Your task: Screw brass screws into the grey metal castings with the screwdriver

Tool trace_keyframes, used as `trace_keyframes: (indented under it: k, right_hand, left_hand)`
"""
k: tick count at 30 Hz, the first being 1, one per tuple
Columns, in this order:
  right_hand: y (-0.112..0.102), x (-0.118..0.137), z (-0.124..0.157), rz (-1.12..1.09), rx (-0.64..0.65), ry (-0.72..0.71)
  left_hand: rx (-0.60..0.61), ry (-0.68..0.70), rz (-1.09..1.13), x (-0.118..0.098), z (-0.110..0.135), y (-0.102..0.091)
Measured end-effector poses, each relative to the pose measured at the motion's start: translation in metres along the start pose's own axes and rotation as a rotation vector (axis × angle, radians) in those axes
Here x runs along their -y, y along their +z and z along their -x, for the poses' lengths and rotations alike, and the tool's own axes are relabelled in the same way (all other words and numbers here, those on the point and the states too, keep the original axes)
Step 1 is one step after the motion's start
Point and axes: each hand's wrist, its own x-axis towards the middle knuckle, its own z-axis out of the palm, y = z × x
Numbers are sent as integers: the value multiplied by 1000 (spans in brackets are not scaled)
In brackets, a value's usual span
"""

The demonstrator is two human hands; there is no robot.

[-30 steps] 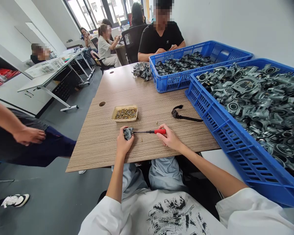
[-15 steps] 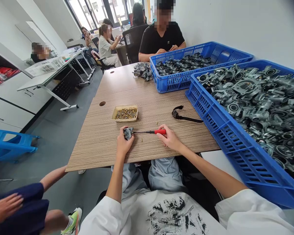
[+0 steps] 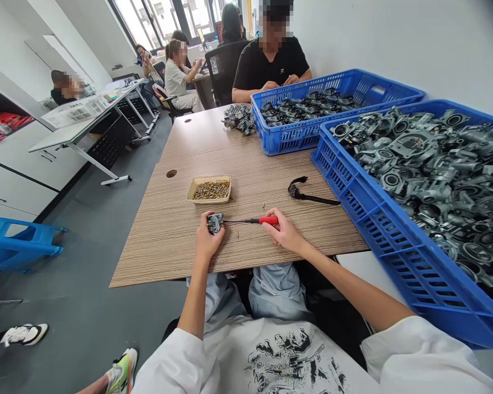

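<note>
The left hand (image 3: 207, 242) is clamping one part (image 3: 216, 224); the right (image 3: 286, 232) is gripping one screwdriver (image 3: 268, 220), reaching the part's three-o'clock side. One tub (image 3: 208, 202) is sitting at twelve, two loose screws (image 3: 238, 233) lying at two and four.

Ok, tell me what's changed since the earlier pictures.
The passer-by on the left has moved toward the bottom edge, now mostly out of view; the blue stool, hidden at first, now shows. Nothing was taken up or let go: the left hand still holds the metal part, the right hand the red-handled screwdriver.
</note>
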Motion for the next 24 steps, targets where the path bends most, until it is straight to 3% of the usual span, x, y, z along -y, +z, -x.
trace_keyframes:
  k: [17, 24]
  right_hand:
    - [1, 3, 1, 13, -12, 15]
    - [-2, -1, 1, 13, 27, -42]
  left_hand:
    - [5, 8, 8, 1, 0, 0]
    - [1, 9, 8, 1, 0, -1]
